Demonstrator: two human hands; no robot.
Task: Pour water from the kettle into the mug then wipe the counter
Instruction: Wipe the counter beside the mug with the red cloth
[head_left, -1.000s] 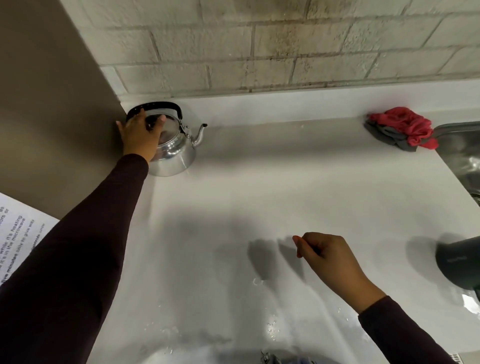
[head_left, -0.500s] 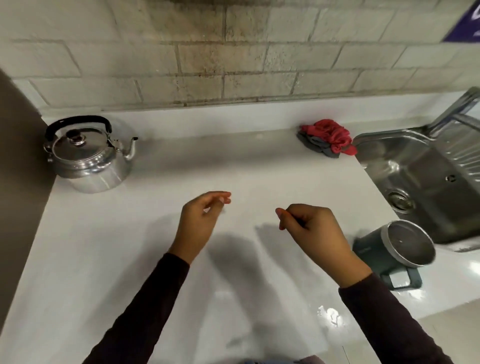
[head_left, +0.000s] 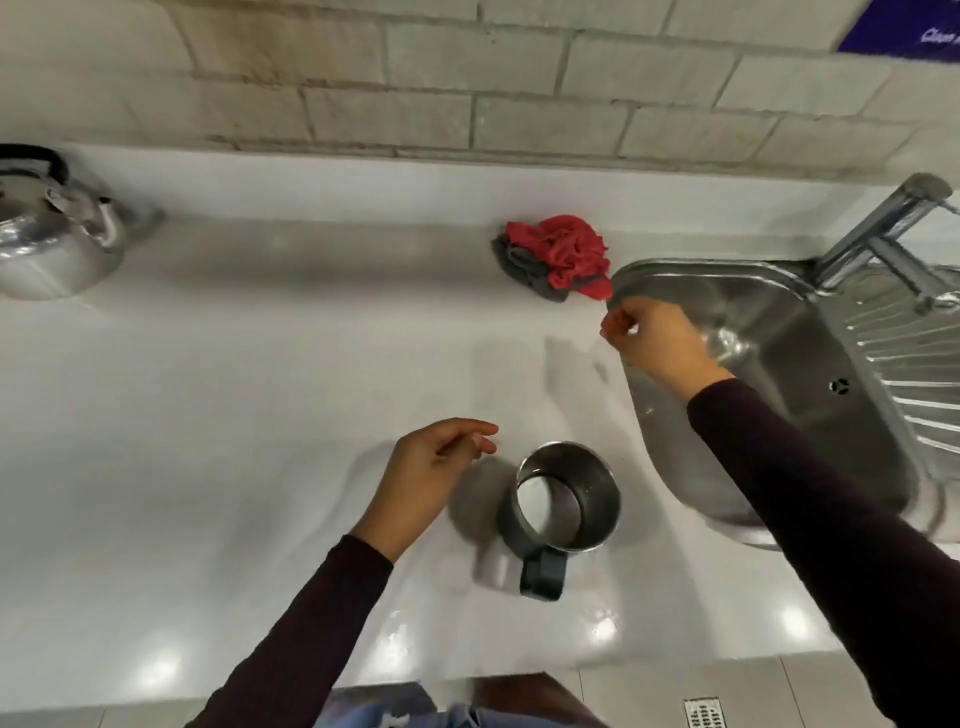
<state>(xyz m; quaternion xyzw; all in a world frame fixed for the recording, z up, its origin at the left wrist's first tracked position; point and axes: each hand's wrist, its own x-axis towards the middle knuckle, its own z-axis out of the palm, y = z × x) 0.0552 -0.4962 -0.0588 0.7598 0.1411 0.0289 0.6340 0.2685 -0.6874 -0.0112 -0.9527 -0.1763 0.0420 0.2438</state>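
A shiny metal kettle (head_left: 52, 236) with a black handle stands at the far left of the white counter (head_left: 260, 389), against the back wall. A grey mug (head_left: 563, 499) with a steel inside stands near the counter's front, handle towards me. A crumpled red and grey cloth (head_left: 558, 254) lies at the back beside the sink. My left hand (head_left: 431, 478) hovers just left of the mug, fingers loosely curled, holding nothing. My right hand (head_left: 657, 340) is loosely closed, empty, over the sink's left rim, a little below the cloth.
A steel sink (head_left: 769, 374) with a drainboard and a tap (head_left: 878, 228) fills the right side. A brick wall runs behind the counter. Wet glints show on the counter near its front edge. The floor shows below.
My left hand let go of the kettle and came down beside the mug. My right hand moved up and right towards the cloth. The view swung right, bringing the sink in.
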